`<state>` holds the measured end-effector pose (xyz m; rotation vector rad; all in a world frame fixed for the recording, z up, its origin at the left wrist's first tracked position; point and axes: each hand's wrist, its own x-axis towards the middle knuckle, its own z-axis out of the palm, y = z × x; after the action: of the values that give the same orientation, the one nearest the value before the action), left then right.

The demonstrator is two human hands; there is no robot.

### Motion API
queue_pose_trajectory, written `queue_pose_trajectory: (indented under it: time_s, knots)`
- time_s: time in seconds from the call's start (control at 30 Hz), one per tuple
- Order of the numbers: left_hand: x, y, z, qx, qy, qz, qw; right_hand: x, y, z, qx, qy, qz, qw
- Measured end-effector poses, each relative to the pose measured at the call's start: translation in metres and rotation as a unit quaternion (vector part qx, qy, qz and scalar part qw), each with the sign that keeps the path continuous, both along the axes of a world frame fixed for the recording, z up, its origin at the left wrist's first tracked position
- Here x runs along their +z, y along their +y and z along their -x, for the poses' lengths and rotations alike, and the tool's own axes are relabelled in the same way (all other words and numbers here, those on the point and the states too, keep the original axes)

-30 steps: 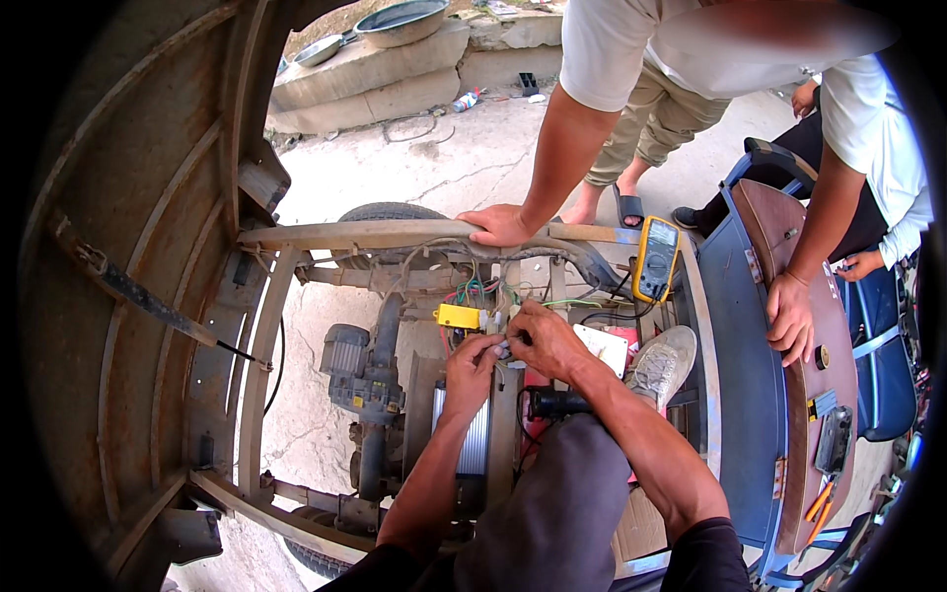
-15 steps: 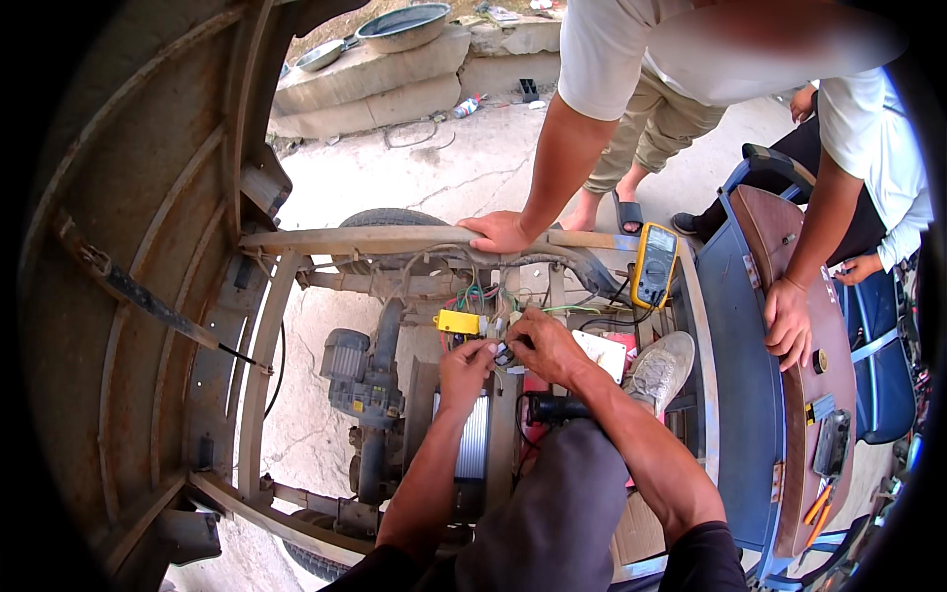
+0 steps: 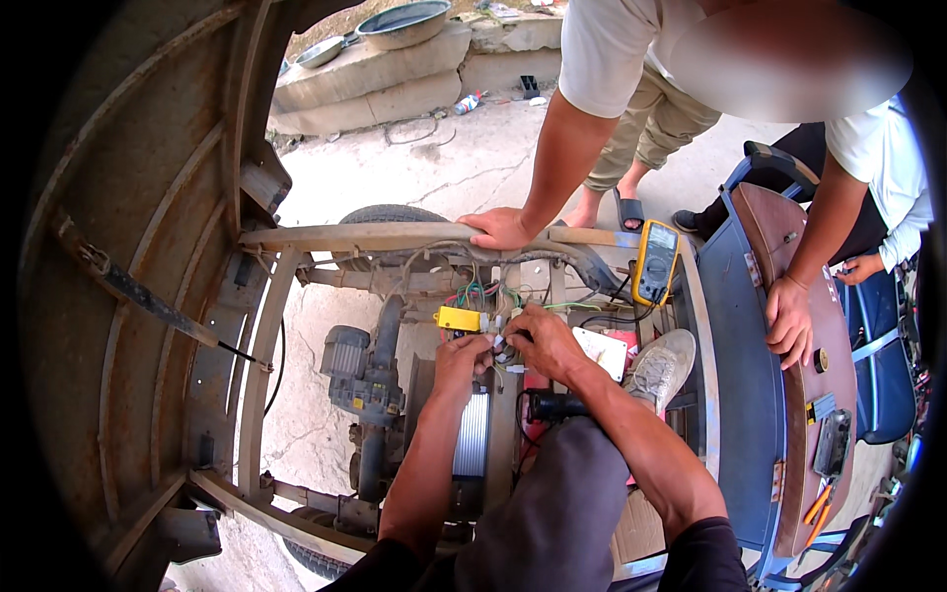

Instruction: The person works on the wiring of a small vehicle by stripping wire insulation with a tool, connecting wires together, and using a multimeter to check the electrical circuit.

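Over the open vehicle frame, my two hands meet at a small white wire connector [image 3: 498,341]. The bent fingers of my left hand [image 3: 462,361] pinch at its left side. My right hand [image 3: 545,342] closes its fingertips on the wires [image 3: 507,353] just right of it; how they grip is partly hidden. A yellow box [image 3: 458,319] lies just beyond my left hand. Behind my fingers runs a bundle of coloured wires [image 3: 477,292]. Below my left hand sits a finned silver controller [image 3: 472,436].
A yellow multimeter [image 3: 654,262] leans on the frame's right side. A person's hand [image 3: 493,228] rests on the far rail [image 3: 375,238]; the other hand [image 3: 788,321] is on the brown seat [image 3: 764,232]. Orange-handled pliers [image 3: 818,513] lie there. A motor [image 3: 363,380] sits left.
My left hand has turned slightly, its fingers curling more around the connector. My right hand has shifted only a little. The other person's head has moved slightly.
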<state>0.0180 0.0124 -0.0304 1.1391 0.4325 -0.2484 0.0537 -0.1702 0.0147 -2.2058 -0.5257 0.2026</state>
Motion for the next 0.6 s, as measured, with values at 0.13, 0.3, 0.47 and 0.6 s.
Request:
queue_pose_trajectory:
  time_s: [0.13,0.3,0.47,0.6]
  knots:
    - [-0.008,0.0,-0.001,-0.004,-0.005,0.001,1.0,-0.003,0.0,0.0,0.002,-0.012,0.009,1.0]
    - [-0.006,0.0,0.0,-0.002,-0.012,-0.007,1.0,-0.003,0.001,-0.001,0.005,-0.023,0.004,1.0]
    - [-0.012,-0.001,0.002,-0.002,-0.024,-0.027,0.999,-0.01,0.0,-0.003,0.015,-0.032,0.008,0.999]
    - [-0.008,-0.003,0.003,-0.013,-0.044,-0.035,0.998,-0.006,-0.001,-0.001,0.016,-0.022,0.003,1.0]
